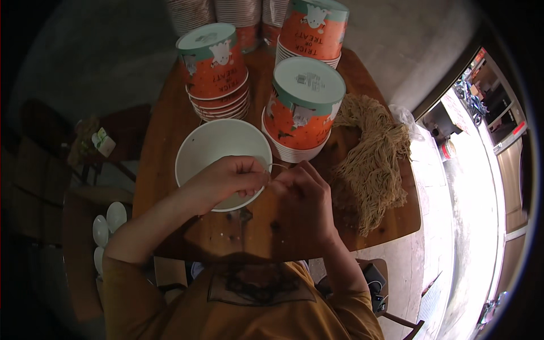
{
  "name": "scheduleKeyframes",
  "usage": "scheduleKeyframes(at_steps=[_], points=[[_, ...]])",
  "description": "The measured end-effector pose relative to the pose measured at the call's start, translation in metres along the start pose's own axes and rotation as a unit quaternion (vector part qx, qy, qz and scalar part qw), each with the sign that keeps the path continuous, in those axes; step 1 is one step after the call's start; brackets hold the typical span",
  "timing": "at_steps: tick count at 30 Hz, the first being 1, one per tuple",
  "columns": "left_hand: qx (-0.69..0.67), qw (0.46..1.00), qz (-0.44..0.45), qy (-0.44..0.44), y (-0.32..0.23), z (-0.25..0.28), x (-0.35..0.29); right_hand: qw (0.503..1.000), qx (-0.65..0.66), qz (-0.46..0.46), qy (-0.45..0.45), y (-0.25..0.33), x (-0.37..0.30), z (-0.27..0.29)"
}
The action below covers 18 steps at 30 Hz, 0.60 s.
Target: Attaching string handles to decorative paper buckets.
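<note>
A round paper bucket [212, 141] stands on the wooden table in front of me, its white inside facing up. My left hand [226, 178] reaches over its mouth, thumb and fingers pinched at the right side of the rim. Just outside that rim my right hand [306, 190] is closed, its fingertips close to those of the left. A thin pale cord [277, 165] loops between the two pinches at the rim; its ends are hidden by my fingers. On the right lies a loose bundle of tan cords [371, 161].
Upside-down stacks of orange and green printed buckets stand behind: a left stack [218, 73], a near right stack [300, 113] and a far right stack [314, 31]. More wrapped stacks [238, 20] are at the back. White oval pieces [116, 216] lie at the lower left.
</note>
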<state>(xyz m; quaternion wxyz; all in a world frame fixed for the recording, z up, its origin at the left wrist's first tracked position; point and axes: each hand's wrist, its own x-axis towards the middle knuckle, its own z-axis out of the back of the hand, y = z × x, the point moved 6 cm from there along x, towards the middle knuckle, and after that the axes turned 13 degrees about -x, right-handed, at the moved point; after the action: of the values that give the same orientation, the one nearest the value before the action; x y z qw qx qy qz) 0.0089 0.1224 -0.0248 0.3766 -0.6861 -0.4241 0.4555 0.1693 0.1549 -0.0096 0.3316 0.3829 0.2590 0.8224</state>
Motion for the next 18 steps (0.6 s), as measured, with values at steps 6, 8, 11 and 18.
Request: scheduleKeyframes(at_steps=[6,8,11,18], points=[[-0.072,0.996,0.059,-0.005,0.002,-0.001,-0.001,0.998,0.043,-0.037,-0.007,0.015,-0.005,-0.011],[-0.13,0.987,0.091,-0.011,0.006,0.001,-0.002,0.998,0.032,-0.05,0.001,0.015,-0.006,-0.014],[-0.164,0.981,0.101,-0.015,0.009,0.002,-0.001,0.999,0.016,-0.031,-0.006,0.013,-0.007,-0.013],[-0.101,0.994,0.032,-0.012,0.004,0.004,0.0,0.895,0.315,-0.306,0.083,-0.018,-0.017,-0.017]])
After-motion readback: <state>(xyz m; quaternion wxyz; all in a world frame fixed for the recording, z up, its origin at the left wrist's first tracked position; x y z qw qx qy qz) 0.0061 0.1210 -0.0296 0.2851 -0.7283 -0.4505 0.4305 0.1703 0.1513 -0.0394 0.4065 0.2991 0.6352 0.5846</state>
